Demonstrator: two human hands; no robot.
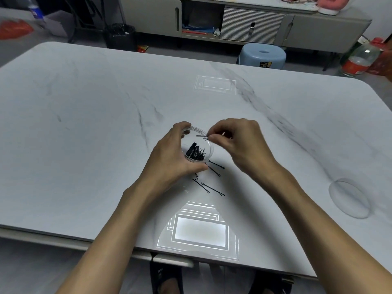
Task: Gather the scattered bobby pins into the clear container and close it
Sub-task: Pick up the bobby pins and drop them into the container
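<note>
A small round clear container [209, 144] stands open near the middle of the white table, with a clump of black bobby pins [195, 153] inside. My left hand [169, 158] wraps around its left side and holds it. My right hand [237, 143] pinches one bobby pin [201, 136] at fingertip level over the container's mouth. Several loose bobby pins [212, 188] lie on the table just in front of the container. The clear round lid [350, 198] rests flat on the table far to the right.
The marble-patterned table [95, 124] has bright light reflections near its front edge and centre. Beyond its far edge stand a blue stool [263, 56], a black bin [119, 36] and a low cabinet [244, 22].
</note>
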